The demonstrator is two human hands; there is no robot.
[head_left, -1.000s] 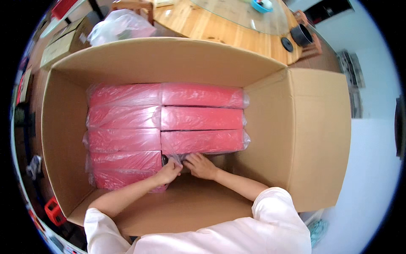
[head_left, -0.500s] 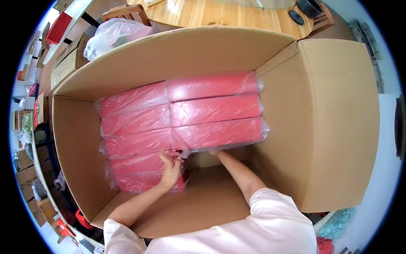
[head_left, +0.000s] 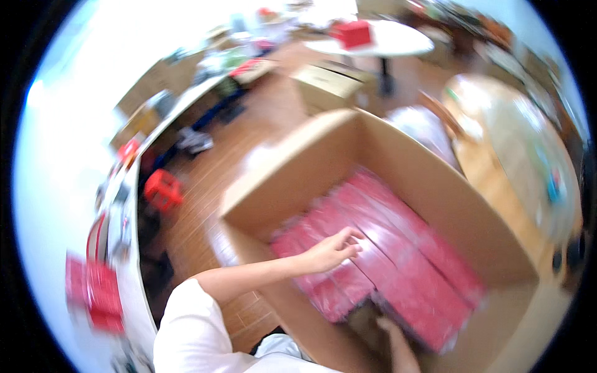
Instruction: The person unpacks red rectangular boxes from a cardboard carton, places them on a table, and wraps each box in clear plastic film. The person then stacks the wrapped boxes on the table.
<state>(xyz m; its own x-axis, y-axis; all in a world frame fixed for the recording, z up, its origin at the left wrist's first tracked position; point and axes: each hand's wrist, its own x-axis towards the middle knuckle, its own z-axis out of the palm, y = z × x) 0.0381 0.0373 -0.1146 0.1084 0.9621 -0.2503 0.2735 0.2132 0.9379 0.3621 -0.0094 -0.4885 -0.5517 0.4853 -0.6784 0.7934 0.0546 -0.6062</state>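
A large cardboard box (head_left: pixel 435 165) holds several long red packages (head_left: pixel 398 261) wrapped in clear plastic, lying side by side. My left hand (head_left: pixel 339 250) hovers over them with its fingers loosely curled and apart, nothing between them. My right hand (head_left: pixel 387 323) reaches down into the gap at the near side, beside the packages' edge. Its fingers are hidden there, so I cannot see whether they grip anything. The picture is smeared by motion.
At left runs a long white counter (head_left: pixel 132 248) carrying red packages (head_left: pixel 102 292) and assorted goods. A red stool (head_left: pixel 163 189) stands on the wooden floor. Beyond the box are a closed carton (head_left: pixel 326 87), a white table (head_left: pixel 398 43) and a wooden table (head_left: pixel 479 155) at right.
My view has swung left, so the box now appears turned and lower right. My left hand has lifted off the packages' near end; my right hand is still in the gap.
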